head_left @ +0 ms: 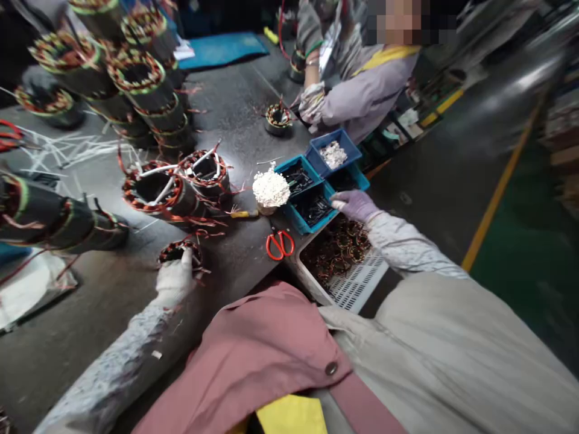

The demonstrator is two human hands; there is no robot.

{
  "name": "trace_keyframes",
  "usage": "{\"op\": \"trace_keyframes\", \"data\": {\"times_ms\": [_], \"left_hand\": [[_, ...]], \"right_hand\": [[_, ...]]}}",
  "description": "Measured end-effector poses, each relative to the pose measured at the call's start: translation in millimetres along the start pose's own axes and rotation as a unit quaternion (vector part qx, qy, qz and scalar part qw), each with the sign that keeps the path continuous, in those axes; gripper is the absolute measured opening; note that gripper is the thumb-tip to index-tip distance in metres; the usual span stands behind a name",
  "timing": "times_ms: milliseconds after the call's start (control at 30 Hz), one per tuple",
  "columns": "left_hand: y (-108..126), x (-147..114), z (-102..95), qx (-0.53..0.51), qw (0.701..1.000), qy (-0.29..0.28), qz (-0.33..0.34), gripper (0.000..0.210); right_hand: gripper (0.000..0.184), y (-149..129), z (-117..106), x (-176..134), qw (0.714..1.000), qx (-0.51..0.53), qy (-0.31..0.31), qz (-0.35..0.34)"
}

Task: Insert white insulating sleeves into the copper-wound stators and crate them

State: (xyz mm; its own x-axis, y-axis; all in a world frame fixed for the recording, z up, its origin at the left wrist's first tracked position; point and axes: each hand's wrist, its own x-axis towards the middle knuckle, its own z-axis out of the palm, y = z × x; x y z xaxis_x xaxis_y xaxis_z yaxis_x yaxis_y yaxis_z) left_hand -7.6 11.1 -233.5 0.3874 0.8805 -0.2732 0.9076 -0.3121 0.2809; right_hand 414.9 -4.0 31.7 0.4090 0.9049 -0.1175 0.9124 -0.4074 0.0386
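Observation:
My left hand, in a whitish glove, is closed on the rim of a small motor stator with copper windings and loose lead wires. The stator stands on the dark bench near its front edge. My right hand, in a purple glove, is over the right edge of a teal bin of small black pieces. Its fingers are pressed together; whether anything is between them I cannot make out. Red-handled scissors lie between my hands, beside a bundle of thin white sticks or tubes.
Stacked stators rise at the back left; two stators with white tubing stand nearer. A blue bin holds white pieces. A plastic crate of copper-coloured rings is below my right hand. A co-worker's sleeve is across the bench.

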Motion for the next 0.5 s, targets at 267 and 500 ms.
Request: {"op": "trace_keyframes", "data": {"times_ms": [267, 500], "left_hand": [[80, -36, 16.5, -0.140, 0.975, -0.018, -0.171, 0.076], [108, -39, 4.2, -0.171, 0.971, -0.060, -0.155, 0.080]], "right_hand": [[0.038, -32, 98, 62, 0.976, -0.178, -0.129, 0.002], [0.039, -34, 103, 64, 0.952, -0.256, -0.165, -0.006]]}}
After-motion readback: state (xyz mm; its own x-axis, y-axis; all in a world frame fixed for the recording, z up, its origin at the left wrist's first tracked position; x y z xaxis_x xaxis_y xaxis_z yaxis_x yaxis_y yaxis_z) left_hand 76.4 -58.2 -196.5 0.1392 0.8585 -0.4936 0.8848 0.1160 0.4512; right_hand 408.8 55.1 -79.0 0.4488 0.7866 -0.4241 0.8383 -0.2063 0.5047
